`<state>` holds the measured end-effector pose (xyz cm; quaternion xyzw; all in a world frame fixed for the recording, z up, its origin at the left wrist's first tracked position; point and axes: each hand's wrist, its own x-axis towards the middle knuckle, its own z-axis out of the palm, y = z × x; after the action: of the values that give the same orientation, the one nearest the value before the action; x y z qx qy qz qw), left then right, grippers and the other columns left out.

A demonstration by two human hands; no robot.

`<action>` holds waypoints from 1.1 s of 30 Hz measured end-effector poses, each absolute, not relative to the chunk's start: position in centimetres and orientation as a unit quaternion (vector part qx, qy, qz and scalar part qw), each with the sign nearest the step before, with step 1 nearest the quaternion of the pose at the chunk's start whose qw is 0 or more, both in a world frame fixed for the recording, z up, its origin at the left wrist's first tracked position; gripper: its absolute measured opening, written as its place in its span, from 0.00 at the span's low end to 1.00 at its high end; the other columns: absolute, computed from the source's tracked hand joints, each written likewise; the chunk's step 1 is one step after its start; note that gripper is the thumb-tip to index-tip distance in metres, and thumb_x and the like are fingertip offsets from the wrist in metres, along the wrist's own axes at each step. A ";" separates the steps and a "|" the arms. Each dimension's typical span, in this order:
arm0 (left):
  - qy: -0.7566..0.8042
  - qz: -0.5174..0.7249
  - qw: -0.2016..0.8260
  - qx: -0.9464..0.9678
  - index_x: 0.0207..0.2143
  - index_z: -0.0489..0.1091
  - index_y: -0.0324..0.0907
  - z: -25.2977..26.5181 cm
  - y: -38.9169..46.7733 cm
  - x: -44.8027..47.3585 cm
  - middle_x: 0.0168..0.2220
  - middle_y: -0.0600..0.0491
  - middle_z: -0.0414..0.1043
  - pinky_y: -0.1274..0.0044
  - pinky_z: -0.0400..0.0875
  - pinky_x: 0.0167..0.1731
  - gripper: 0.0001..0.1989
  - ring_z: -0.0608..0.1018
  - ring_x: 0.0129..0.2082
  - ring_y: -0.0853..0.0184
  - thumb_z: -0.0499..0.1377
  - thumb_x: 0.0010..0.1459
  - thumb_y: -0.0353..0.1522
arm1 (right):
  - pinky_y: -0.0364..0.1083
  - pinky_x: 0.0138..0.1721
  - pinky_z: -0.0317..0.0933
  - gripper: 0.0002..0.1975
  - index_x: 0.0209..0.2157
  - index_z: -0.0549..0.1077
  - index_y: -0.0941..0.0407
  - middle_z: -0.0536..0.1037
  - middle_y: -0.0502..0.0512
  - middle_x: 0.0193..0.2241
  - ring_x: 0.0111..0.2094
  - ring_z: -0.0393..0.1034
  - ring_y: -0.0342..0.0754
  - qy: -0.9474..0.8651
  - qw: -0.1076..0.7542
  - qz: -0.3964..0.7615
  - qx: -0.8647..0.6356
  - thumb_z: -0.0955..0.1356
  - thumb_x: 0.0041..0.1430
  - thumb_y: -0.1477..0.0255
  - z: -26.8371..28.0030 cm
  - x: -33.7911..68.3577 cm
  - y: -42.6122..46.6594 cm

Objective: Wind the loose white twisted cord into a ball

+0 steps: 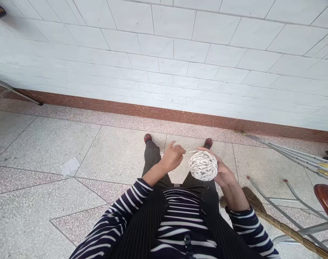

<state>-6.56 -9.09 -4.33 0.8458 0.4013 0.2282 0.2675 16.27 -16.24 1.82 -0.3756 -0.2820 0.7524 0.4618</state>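
Note:
In the head view, a rounded white woven bundle [203, 165], made of thick plaited strands with thin dark marks, is held above the floor between my knees. My right hand [225, 175] wraps around its right side and back, with some fingers hidden behind it. A pale loose strand [194, 151] leaves the top of the bundle and runs left. My left hand [173, 157] is just left of the bundle, its thumb and forefinger pinched at the strand's end while another finger sticks out.
A crumpled white paper [70, 166] lies on the speckled floor. To the right are metal crutches [285, 148], a straw broom [251, 199], metal chair legs [274, 208] and a reddish-brown chair [326, 201]. The white tiled wall [174, 84] stands ahead; a metal leg [18, 91] is at left.

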 end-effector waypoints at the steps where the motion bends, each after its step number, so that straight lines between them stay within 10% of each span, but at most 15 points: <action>1: 0.385 0.233 0.309 0.838 0.44 0.78 0.40 -4.4 -9.6 -6.2 0.44 0.47 0.82 0.54 0.54 0.69 0.14 0.80 0.50 0.59 0.56 0.60 0.22 | 0.48 0.54 0.67 0.39 0.54 0.79 0.50 0.82 0.51 0.49 0.51 0.75 0.52 -0.286 0.458 0.751 -0.380 0.68 0.34 0.78 2.0 16.1 -16.1; 7: 0.325 0.366 0.529 0.693 0.53 0.76 0.41 -3.0 -10.7 -4.8 0.53 0.44 0.80 0.66 0.72 0.58 0.16 0.80 0.54 0.58 0.60 0.67 0.38 | 0.51 0.56 0.66 0.38 0.54 0.79 0.50 0.81 0.53 0.53 0.54 0.73 0.55 -0.318 0.445 0.742 -0.389 0.69 0.34 0.77 2.3 15.6 -16.0; 14: 0.343 0.386 0.369 0.773 0.39 0.77 0.42 -0.1 -9.2 -4.8 0.38 0.51 0.82 0.62 0.64 0.65 0.12 0.81 0.39 0.66 0.55 0.70 0.35 | 0.53 0.57 0.65 0.42 0.61 0.73 0.50 0.79 0.55 0.54 0.53 0.73 0.57 -0.295 0.467 0.742 -0.380 0.71 0.38 0.71 2.0 16.3 -17.1; 19: 0.369 0.346 0.246 0.827 0.40 0.77 0.42 0.5 -7.9 -5.7 0.41 0.50 0.82 0.58 0.55 0.70 0.12 0.80 0.47 0.63 0.52 0.67 0.28 | 0.51 0.62 0.61 0.45 0.63 0.71 0.47 0.76 0.50 0.60 0.62 0.67 0.56 -0.336 0.420 0.743 -0.399 0.69 0.38 0.79 2.0 16.2 -17.8; 33: 0.389 0.214 0.531 0.721 0.33 0.78 0.39 -2.7 -9.6 -7.1 0.31 0.54 0.79 0.78 0.70 0.39 0.12 0.79 0.34 0.67 0.54 0.58 0.27 | 0.62 0.63 0.62 0.35 0.53 0.75 0.50 0.80 0.57 0.53 0.62 0.68 0.63 -0.244 0.480 0.737 -0.408 0.72 0.36 0.67 3.0 16.5 -16.8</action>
<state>-7.13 -9.57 -2.68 0.7213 0.3893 0.2140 0.5314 16.48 -16.84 2.98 -0.4080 -0.2438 0.7371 0.4805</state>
